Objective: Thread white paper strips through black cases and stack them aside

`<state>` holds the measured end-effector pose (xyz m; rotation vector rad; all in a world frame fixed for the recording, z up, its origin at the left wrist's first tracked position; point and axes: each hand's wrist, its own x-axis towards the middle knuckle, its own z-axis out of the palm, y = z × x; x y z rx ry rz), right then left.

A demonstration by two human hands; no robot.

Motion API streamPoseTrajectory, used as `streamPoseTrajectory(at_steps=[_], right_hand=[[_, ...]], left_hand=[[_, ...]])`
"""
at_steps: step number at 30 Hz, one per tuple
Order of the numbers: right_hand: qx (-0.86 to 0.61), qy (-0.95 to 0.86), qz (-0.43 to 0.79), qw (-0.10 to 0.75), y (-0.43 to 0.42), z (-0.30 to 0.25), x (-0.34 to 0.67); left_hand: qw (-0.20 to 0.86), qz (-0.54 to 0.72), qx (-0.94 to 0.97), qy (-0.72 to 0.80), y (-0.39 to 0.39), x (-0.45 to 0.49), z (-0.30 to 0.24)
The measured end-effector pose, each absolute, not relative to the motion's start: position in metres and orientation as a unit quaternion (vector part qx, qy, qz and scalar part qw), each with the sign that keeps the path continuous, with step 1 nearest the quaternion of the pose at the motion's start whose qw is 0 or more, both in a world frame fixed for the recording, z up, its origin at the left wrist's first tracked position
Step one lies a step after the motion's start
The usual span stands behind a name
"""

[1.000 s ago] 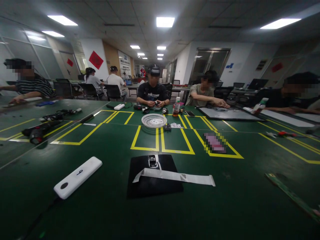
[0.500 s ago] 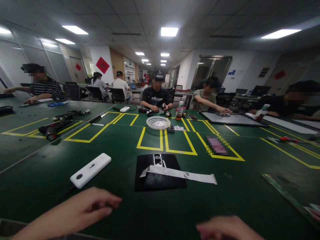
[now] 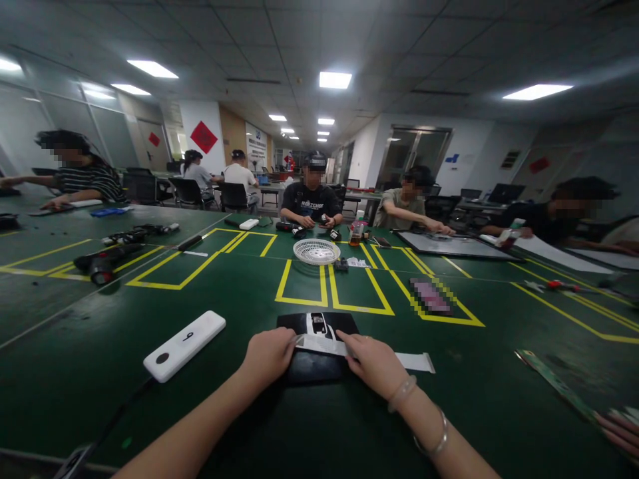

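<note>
A black rectangular panel [image 3: 317, 369] lies flat in front of me, with a white-framed part [image 3: 317, 324] on its far half. Across the panel runs a flat white ribbon cable [image 3: 322, 344], its right end reaching past the panel's edge onto the table. My left hand [image 3: 269, 352] is closed, fingertips pinching the cable's left end. On the cable's right half, my right hand [image 3: 374, 362] grips with thumb and index finger; part of the cable is hidden beneath it.
A white power bank [image 3: 184, 346] with a black cord lies left of the panel. Beyond are a white basket [image 3: 316, 251], yellow tape outlines [image 3: 304, 301] and a blurred pinkish item [image 3: 430, 297]. At right, another person's hand [image 3: 619, 426] is near a green strip [image 3: 554, 382].
Both my hands have moved forward and inward from the near side of the table onto the ribbon cable, and their fingers have closed on it.
</note>
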<state>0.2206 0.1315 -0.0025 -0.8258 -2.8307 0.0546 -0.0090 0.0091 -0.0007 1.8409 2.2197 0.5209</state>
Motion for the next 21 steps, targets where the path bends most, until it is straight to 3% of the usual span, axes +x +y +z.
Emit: streamPoseTrajectory(at_steps=[4, 8, 10, 21], right_hand=[[-0.225, -0.966, 0.028, 0.122, 0.13, -0.002, 0.228], [-0.163, -0.973, 0.027, 0.161, 0.127, -0.005, 0.227], [-0.136, -0.975, 0.017, 0.176, 0.124, -0.008, 0.223], [-0.129, -0.979, 0.02, 0.156, 0.115, -0.012, 0.212]], left_hand=[[0.183, 0.226, 0.624, 0.725, 0.004, -0.02, 0.002], [0.347, 0.265, 0.606, 0.665, 0.002, -0.037, 0.008], [0.379, 0.268, 0.6, 0.651, 0.001, -0.045, 0.01], [0.197, 0.163, 0.643, 0.722, -0.009, -0.045, 0.017]])
